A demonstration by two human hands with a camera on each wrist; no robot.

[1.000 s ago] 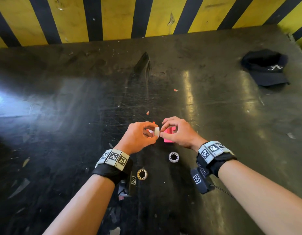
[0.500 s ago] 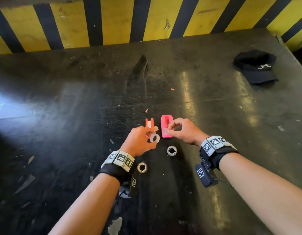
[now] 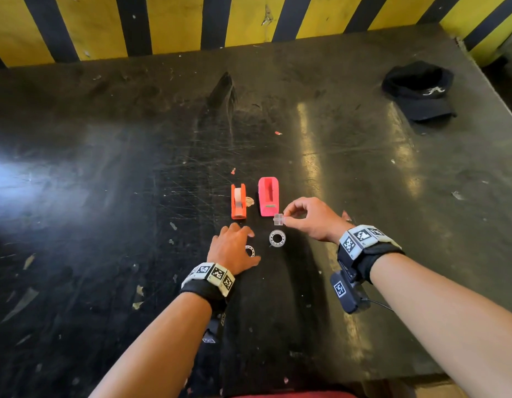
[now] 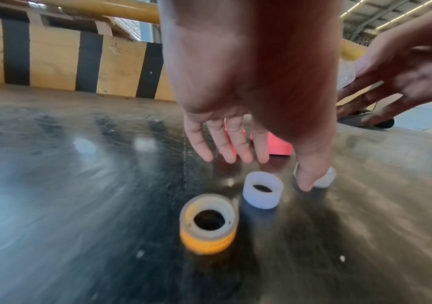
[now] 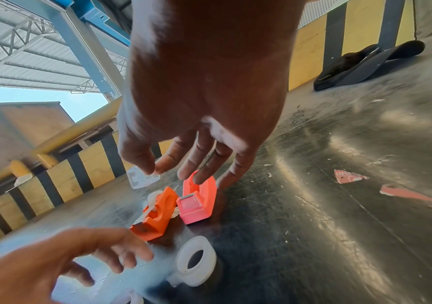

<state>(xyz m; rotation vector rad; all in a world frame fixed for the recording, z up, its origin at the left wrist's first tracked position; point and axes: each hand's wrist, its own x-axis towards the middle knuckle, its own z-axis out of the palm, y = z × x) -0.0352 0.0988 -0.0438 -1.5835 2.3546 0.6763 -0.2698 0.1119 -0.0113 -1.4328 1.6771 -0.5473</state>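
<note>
An orange tape dispenser (image 3: 238,205) (image 5: 155,216) and a pink tape dispenser (image 3: 268,200) (image 5: 197,201) stand side by side on the dark table (image 3: 105,196). My right hand (image 3: 284,221) (image 5: 152,171) hovers just in front of the pink one, with thumb and forefinger pinching a small clear plastic piece (image 3: 278,219) (image 5: 143,179). My left hand (image 3: 237,242) (image 4: 282,172) hangs palm down with straight fingers and holds nothing. Below it lie a white ring (image 4: 262,193) and a yellowish tape roll (image 4: 208,224). A second tape roll (image 3: 277,238) (image 5: 195,261) lies between the hands.
A black cap (image 3: 418,90) (image 5: 365,63) lies at the table's far right. A yellow and black striped wall (image 3: 249,18) borders the far edge. Small paper scraps (image 3: 28,261) dot the left and near side. The table's right edge (image 3: 495,90) runs close to the cap.
My left hand has let go of the white ring onto the table and now spreads above it. My right hand has come off the pink dispenser, pinching the clear piece.
</note>
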